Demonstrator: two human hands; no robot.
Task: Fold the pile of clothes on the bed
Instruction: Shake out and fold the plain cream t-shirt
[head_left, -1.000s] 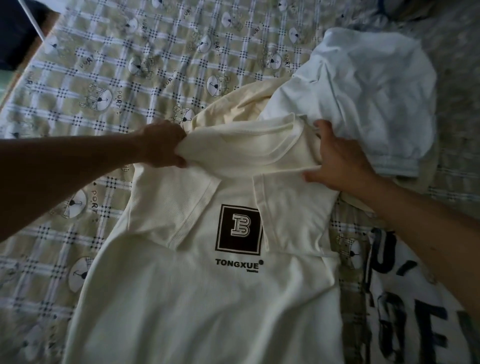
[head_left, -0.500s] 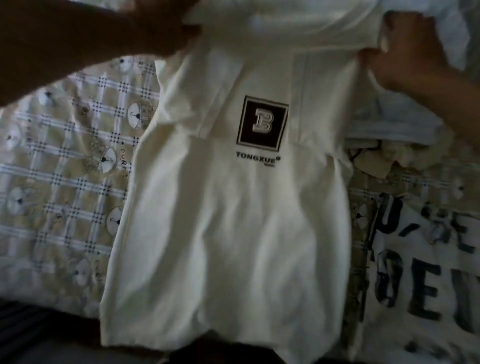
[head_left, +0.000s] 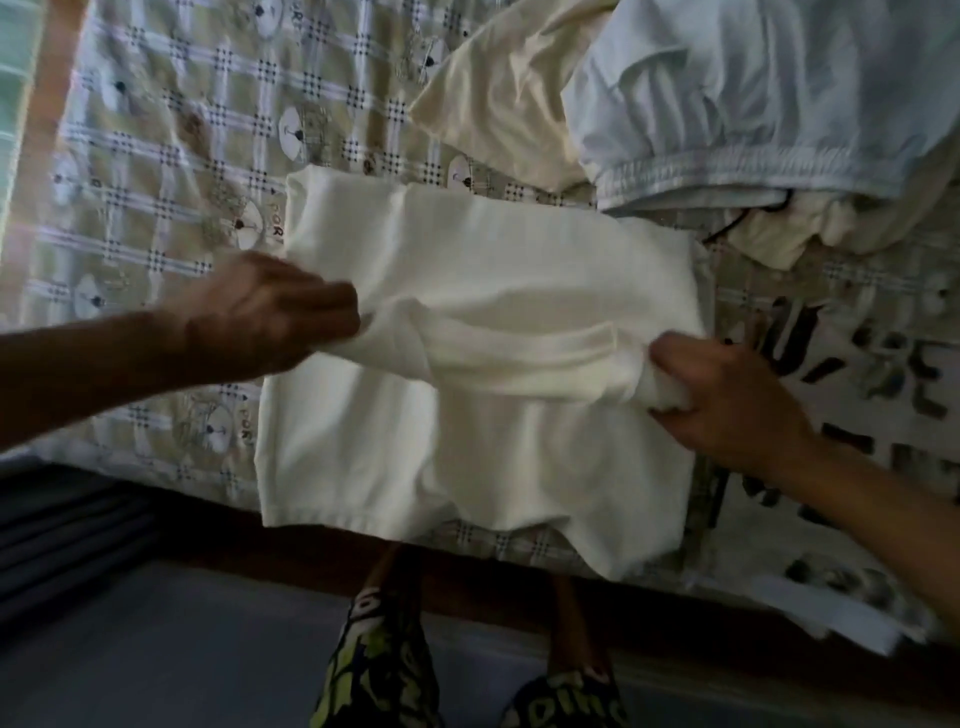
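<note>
A cream shirt (head_left: 483, 291) is lying half folded near the front edge of the bed (head_left: 171, 171). The left hand (head_left: 270, 317) is pinching its left fold, and the right hand (head_left: 727, 400) is gripping bunched fabric opposite. Behind, a yellow garment (head_left: 498, 93) and a blue garment (head_left: 753, 104) are lying rumpled, so most of the folding is probably left.

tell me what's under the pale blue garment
A cream garment pokes out from under the pale blue garment on its left, crumpled cream cloth below its hem. The rest underneath is covered.
</note>
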